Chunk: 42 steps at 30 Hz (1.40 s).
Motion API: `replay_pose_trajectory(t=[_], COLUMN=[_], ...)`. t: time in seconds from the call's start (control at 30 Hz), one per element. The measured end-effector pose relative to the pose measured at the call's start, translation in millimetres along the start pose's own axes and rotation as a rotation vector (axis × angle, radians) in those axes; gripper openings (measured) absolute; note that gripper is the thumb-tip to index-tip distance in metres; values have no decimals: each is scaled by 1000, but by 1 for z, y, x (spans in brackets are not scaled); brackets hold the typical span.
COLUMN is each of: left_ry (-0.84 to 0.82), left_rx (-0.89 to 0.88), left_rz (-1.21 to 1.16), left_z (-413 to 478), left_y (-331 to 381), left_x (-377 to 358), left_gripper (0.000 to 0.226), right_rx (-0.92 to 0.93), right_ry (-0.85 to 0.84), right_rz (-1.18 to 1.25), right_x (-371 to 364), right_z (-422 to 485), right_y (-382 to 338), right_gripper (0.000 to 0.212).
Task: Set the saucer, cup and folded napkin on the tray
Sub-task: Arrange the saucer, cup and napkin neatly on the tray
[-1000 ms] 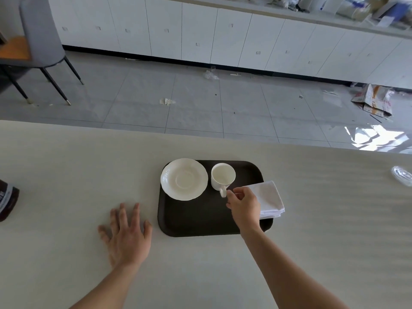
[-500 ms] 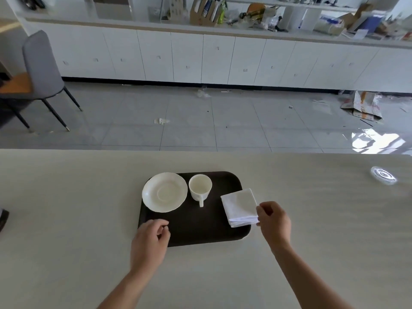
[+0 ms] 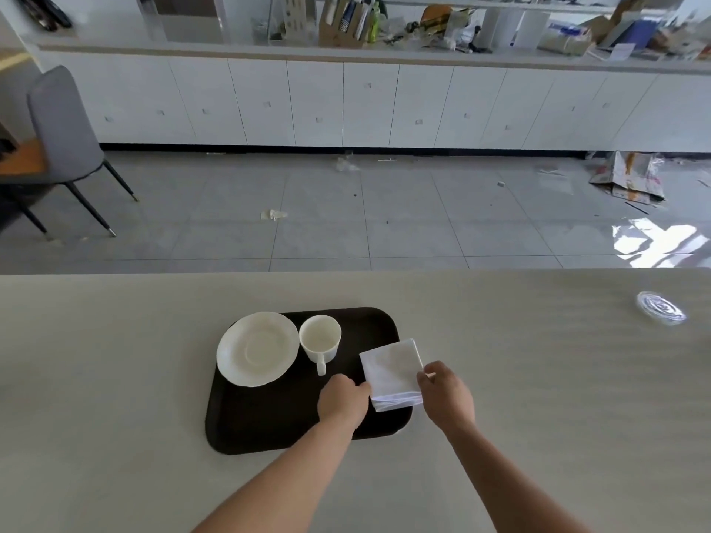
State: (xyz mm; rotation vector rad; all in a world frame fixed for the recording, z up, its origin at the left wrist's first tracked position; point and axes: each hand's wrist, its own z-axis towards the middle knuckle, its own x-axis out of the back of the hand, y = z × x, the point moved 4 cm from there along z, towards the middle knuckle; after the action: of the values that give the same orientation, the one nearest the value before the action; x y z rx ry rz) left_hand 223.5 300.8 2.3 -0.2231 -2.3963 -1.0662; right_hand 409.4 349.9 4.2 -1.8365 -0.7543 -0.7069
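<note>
Both hands — left hand (image 3: 340,402), right hand (image 3: 446,398) — pinch napkin (image 3: 392,369) on tray (image 3: 269,421)

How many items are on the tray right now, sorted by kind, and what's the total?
Saucer: 1
Cup: 1
Folded napkin: 1, overhanging the right edge of the tray, with the left hand and right hand at its sides
Total: 3
</note>
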Motion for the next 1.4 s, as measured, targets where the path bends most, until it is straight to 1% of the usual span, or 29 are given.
replay_pose_trajectory(t=[0.1, 0.2, 0.3, 0.37, 0.43, 0.5, 0.57, 0.63, 0.7, 0.8, 0.9, 1.07, 1.13, 1.23, 1.3, 1.4], left_ry=[7, -41, -53, -27, 24, 115, 197, 246, 288, 356, 380, 315, 274, 251, 251, 257], left_rx=[39, 49, 80, 106, 108, 100, 123, 141, 116, 82, 77, -22, -28, 10, 28, -8], left_rz=[-86, -151, -178, -233, -309, -385, -497, -594, -637, -705, -698, -552, -526, -545, -569, -599], left_z=[5, 2, 1, 1, 1, -1, -1, 0, -2, -8, -10, -13, -15, -18, -20, -20], left_y=[-1, 5, 8, 5, 3, 0, -4, -7, -6, -6, -7, -4, -8, -12, -12, -10], left_x=[-7, -14, -22, -25, -25, -20, -15, -14, -14, -15, -13, -13, -15, -15, -15, -16], left_gripper=[27, 32, 23, 18, 12, 1, 12, 18, 19, 17, 28, 44, 50, 54, 53, 41], right_rx=[13, 20, 33, 41, 58, 88, 104, 100, 91, 104, 122, 196, 244, 321, 391, 462], right_ry=[-18, -38, -51, -23, 18, 43, 57, 82, 118, 156, 162, 133, 114, 89, 55, 28], right_rz=[-3, 11, 43, 82, 121, 148, 163, 185, 202, 215, 211, 69, 26, -60, -172, -363], right_x=[2, 2, 0, 0, 0, -3, -8, -14, -18, -22, -25, -25, -26, -28, -30, -32], right_z=[4, 9, 10, 9, 8, 5, 3, 1, 0, 1, 3, 8, 7, 2, -1, -2], right_y=[1, 3, 3, 2, -2, -8, -14, -18, -21, -26, -31, -31, -28, -23, -22, -23], right_gripper=[26, 25, 19, 14, 11, 9, 7, 4, 2, 8, 10, 11, 13, 34, 41, 32])
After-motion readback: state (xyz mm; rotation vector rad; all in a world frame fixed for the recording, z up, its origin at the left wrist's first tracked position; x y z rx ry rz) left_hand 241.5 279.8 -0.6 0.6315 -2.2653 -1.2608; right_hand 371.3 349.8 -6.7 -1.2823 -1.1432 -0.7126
